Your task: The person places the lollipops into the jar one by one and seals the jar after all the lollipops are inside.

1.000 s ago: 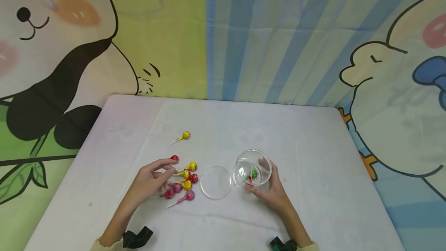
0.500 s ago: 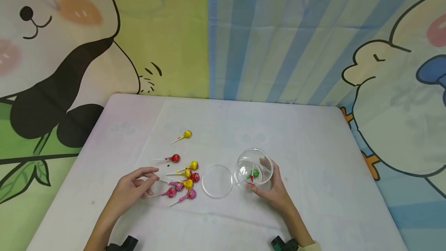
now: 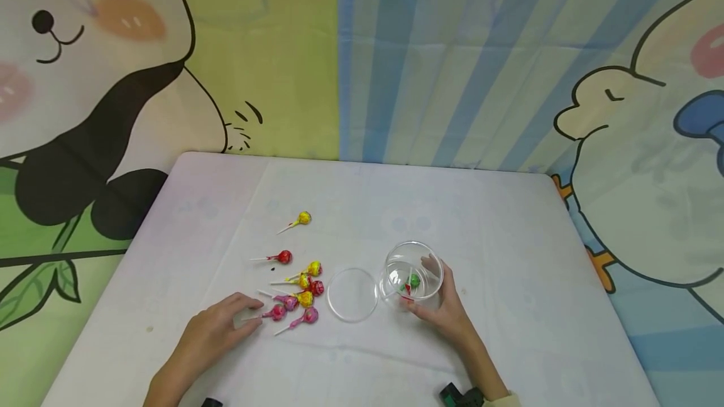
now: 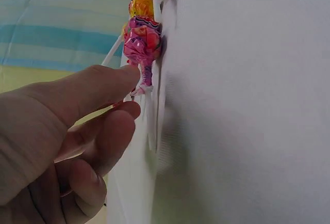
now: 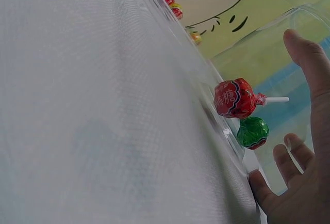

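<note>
My left hand (image 3: 212, 335) is low over the table at the left of a lollipop group, thumb and index finger parted on either side of a pink lollipop's (image 3: 277, 312) stick. In the left wrist view, the thumb tip is right at that lollipop's wrapper (image 4: 143, 46), with the other fingers loosely bent. On the right, my right hand (image 3: 449, 306) holds a clear jar (image 3: 413, 243) by its side, fingers and thumb spread round the wall. Inside lie a red-wrapped lollipop (image 5: 234, 98) and a green one (image 5: 253, 133).
A clear round lid (image 3: 352, 294) lies between the jar and the lollipops. Several yellow, red and pink lollipops (image 3: 305, 298) lie close together. Farther back are a single red lollipop (image 3: 285, 257) and a yellow one (image 3: 304, 218). Behind the white table (image 3: 498, 231) hangs a printed cloth (image 3: 294, 80).
My left hand has drawn back from over the lollipops to the left, then come down toward the pink lollipop's stick. The right hand and jar have stayed in place.
</note>
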`<state>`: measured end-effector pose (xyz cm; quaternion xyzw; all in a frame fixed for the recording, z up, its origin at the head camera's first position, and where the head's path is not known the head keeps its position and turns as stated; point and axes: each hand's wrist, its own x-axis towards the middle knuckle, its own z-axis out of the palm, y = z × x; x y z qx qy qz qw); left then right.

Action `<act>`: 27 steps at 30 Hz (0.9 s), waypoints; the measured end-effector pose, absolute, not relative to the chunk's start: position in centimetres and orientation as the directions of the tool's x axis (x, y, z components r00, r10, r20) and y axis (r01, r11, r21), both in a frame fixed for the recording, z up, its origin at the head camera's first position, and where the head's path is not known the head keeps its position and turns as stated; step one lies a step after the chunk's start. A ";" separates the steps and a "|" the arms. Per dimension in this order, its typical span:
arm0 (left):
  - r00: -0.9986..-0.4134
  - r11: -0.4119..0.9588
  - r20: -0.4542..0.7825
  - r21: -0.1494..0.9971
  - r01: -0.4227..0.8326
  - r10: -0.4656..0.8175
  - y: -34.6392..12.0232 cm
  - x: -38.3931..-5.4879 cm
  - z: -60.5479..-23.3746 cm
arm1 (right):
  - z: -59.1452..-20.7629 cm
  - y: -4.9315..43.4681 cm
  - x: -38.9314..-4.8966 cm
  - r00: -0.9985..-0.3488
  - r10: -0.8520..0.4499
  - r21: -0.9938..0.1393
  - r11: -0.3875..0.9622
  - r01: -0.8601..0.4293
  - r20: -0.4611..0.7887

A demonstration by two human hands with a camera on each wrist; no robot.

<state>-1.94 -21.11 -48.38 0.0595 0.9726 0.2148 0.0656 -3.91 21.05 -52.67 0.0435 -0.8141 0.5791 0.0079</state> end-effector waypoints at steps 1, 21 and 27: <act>-0.983 0.902 -0.120 0.425 0.078 0.142 -21.1 -1.9 -48.5 | -52.6 21.1 -3.9 -0.996 -0.062 -0.943 0.323 -0.079 0.063; -0.976 0.901 -0.163 0.430 0.059 0.142 -21.6 -2.0 -49.5 | -52.6 21.0 -3.9 -0.997 -0.059 -0.939 0.336 -0.075 0.059; -0.983 0.865 -0.115 0.498 0.068 0.143 -21.8 -1.8 -49.7 | -52.6 21.0 -3.9 -0.996 -0.062 -0.942 0.326 -0.080 0.063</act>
